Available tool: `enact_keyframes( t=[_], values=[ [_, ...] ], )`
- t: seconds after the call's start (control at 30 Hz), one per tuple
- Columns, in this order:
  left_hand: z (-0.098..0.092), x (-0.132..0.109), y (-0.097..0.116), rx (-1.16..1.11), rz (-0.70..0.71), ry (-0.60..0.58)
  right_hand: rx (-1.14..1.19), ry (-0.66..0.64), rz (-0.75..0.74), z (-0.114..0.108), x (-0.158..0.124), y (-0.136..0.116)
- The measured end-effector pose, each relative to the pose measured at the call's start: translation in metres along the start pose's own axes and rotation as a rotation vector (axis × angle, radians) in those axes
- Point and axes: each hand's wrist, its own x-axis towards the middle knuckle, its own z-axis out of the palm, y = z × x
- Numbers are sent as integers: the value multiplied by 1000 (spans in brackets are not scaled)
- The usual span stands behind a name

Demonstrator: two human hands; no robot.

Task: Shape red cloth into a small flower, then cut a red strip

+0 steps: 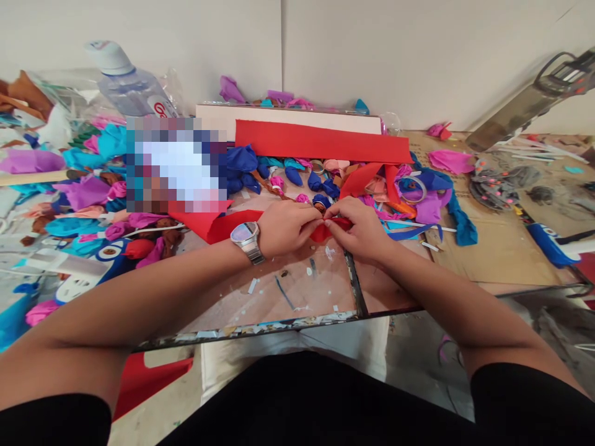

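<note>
A strip of red crepe-like paper or cloth (211,227) runs along the table edge side and passes between my hands. My left hand (290,226), with a metal watch on its wrist, pinches the gathered red strip between thumb and fingertips. Close beside it, my right hand (360,230) pinches the same strip, its fingertips almost touching the left ones. The strip's middle is partly hidden under my fingers. Just beyond the hands lie dark blue tied pieces (320,186) and a flat, wide red strip (320,141).
Coloured paper pieces (88,192) crowd the left. A clear bottle (130,83) stands behind them. A tape roll (413,189) lies right of centre. A blue and white tool (553,243), cardboard (493,248) and a grey bottle (515,105) are at right.
</note>
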Motion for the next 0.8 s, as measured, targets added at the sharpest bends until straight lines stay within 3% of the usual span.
enact_keyframes(
  t=[0.33,0.8],
  values=[
    [0,2,-1,-19,-10,-55,-62,-60,-15,-2,1,-3],
    [1,3,-3,-79,-64,-71,-59,-15,38,-2,1,-2]
  ],
)
